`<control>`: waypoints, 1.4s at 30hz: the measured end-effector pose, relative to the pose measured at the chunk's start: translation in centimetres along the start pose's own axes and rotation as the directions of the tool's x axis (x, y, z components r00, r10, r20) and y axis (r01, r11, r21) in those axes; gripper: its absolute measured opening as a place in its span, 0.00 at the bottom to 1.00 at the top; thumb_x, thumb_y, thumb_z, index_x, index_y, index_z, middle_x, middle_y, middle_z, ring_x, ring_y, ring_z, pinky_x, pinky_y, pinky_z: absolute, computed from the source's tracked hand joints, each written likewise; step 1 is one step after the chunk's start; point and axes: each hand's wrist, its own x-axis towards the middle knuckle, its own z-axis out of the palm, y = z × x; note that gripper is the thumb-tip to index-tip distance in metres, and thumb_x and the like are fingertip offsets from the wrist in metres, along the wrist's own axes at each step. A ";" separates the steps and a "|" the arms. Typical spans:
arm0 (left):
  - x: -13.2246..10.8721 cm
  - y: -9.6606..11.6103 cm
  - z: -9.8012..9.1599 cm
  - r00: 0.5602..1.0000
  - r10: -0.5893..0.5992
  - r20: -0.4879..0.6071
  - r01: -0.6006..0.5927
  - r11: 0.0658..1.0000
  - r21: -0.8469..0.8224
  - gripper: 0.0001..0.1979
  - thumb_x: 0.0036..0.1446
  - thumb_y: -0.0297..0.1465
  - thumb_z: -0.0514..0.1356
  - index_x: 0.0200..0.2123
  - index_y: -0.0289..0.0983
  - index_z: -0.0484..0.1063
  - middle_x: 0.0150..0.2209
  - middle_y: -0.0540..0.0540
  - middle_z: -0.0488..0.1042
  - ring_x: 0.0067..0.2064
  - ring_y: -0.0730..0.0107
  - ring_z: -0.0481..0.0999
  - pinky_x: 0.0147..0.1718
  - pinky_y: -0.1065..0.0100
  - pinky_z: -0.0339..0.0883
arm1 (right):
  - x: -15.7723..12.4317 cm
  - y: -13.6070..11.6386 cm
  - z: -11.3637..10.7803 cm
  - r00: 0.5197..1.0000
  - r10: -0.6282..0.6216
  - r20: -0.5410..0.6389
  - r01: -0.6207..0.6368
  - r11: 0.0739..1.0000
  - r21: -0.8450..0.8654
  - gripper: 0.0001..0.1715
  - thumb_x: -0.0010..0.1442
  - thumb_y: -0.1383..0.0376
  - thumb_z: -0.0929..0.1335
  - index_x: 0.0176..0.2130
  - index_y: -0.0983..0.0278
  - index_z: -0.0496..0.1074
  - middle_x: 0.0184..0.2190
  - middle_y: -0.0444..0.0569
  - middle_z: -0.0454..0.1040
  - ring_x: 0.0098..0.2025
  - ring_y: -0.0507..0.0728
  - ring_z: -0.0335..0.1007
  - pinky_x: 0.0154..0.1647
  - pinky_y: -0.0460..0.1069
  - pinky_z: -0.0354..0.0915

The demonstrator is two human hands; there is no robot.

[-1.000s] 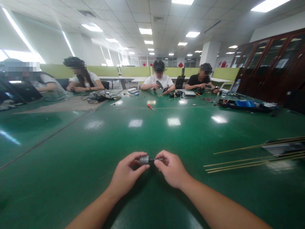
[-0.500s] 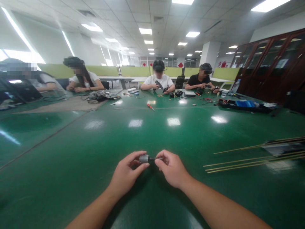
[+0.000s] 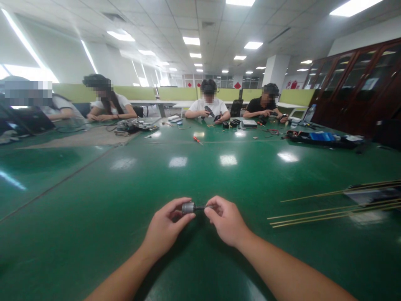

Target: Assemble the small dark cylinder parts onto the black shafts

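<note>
My left hand (image 3: 167,225) grips the grey metal cylinder (image 3: 188,207) at the left end of a small part, with thumb and fingers closed around it. From the cylinder a thin dark shaft (image 3: 199,207) runs to the right. My right hand (image 3: 227,219) pinches the far end of this shaft between thumb and fingers, hiding its tip. The part lies roughly level, held just above the green table (image 3: 138,188). Its exact kind is too small to make out.
Several thin brass-coloured rods (image 3: 300,220) lie at the right, by a dark flat object (image 3: 369,195). Farther off are a red screwdriver (image 3: 197,140), a black tray of tools (image 3: 326,140) and a heap of parts (image 3: 133,126). Several people sit across the table.
My left hand has shifted slightly left with the cylinder, and my right hand is a touch farther right. A little more of the shaft shows between them.
</note>
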 end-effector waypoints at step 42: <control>0.4 -0.1 -0.3 0.991 -0.135 0.002 0.132 0.970 -0.203 0.25 0.47 0.40 0.71 0.48 0.38 0.76 0.43 0.43 0.81 0.46 0.56 0.80 0.53 0.59 0.72 | 0.2 0.4 -0.4 0.997 -0.041 -0.070 0.038 0.999 -0.034 0.06 0.60 0.64 0.67 0.36 0.64 0.73 0.26 0.43 0.72 0.27 0.52 0.69 0.29 0.46 0.62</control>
